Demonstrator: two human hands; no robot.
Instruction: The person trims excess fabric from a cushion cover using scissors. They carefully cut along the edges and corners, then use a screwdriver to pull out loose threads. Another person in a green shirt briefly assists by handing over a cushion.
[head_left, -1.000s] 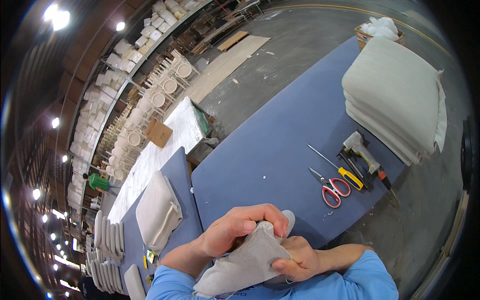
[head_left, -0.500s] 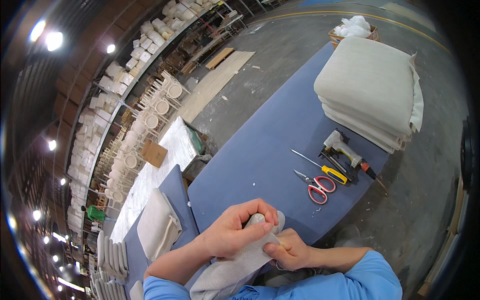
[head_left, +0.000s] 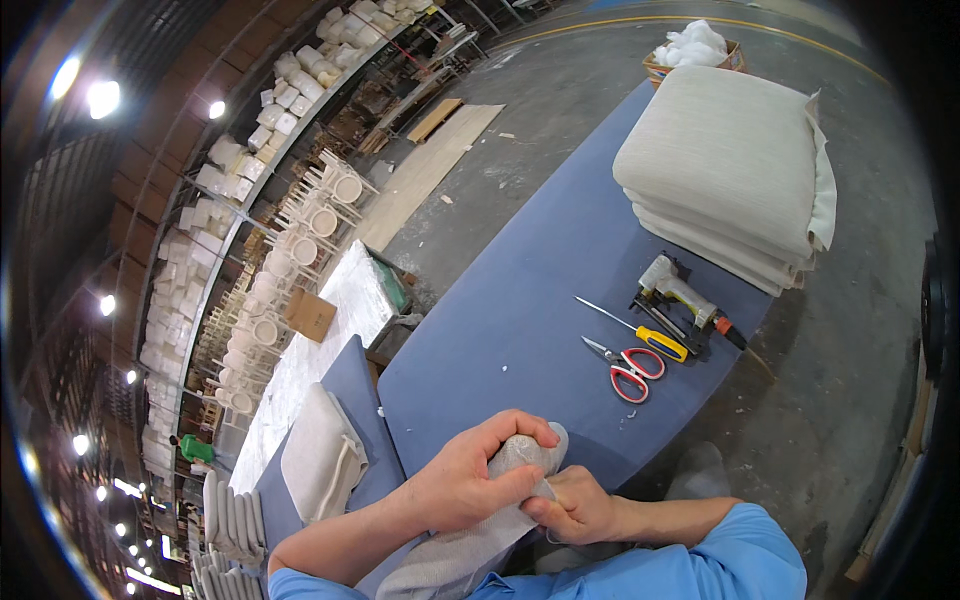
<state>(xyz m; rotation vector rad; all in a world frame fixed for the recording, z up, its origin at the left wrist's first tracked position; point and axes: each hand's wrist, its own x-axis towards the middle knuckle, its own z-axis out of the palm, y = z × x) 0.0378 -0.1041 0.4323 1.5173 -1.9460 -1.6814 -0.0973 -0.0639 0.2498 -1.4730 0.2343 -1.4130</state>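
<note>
Close to my body, a light grey fabric-covered piece (head_left: 455, 555) slants up from the lower edge, its rounded end just above the near edge of the table. My left hand (head_left: 480, 475) curls around that end, thumb and fingers on either side of it. Pressed against its right side, my right hand (head_left: 575, 505) pinches the cloth between thumb and bent fingers. The piece's lower part is cut off by the frame. Nearest on the table lie scissors (head_left: 635, 372) with red-and-white handles, blades apart, and a yellow-handled screwdriver (head_left: 662, 344).
A staple gun (head_left: 680, 292) with a hose lies on the blue table (head_left: 500, 330) beside a stack of grey cushions (head_left: 710, 160). A basket of white stuffing (head_left: 695, 45) stands beyond. Folded grey covers (head_left: 322, 455) rest on a left-hand table. Chair frames (head_left: 300, 245) line the left.
My left fingers have shifted on the rounded end, which shows more between thumb and fingers. My right hand keeps its grip. The whole view has moved slightly.
</note>
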